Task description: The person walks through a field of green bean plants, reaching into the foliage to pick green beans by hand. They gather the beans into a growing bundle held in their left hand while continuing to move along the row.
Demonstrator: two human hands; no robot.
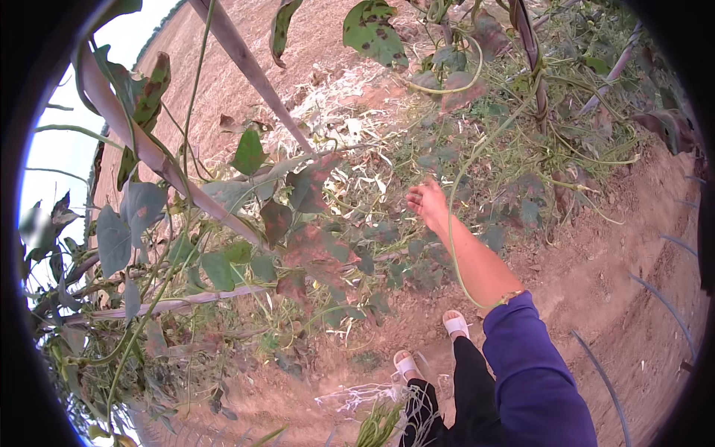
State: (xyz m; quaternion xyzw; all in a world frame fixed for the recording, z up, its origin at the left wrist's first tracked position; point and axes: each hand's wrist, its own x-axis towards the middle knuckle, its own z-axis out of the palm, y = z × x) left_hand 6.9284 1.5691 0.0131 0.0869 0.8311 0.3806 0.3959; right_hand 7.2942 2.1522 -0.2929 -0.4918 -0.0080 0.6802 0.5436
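Note:
My right hand (429, 202) reaches forward over the climbing bean plants, its fingers partly curled near thin stems and leaves. Whether anything is between the fingers is too small to tell. One long green bean pod or vine (457, 234) hangs close to the camera and crosses in front of my forearm. At the bottom edge a bundle of long green beans (380, 426) shows beside white netting (363, 395), in front of my trouser leg. My left hand is out of view; what holds the bundle is hidden. Browned, spotted leaves (318, 251) lie left of my right hand.
Wooden stakes (254, 67) slant through the vines; a thicker pole (162, 162) crosses the left side. Bare soil (581, 268) lies to the right, with thin curved rods (606, 380). My feet in white sandals (406, 363) stand beside the row. Pale dry plant litter (346, 106) covers ground beyond.

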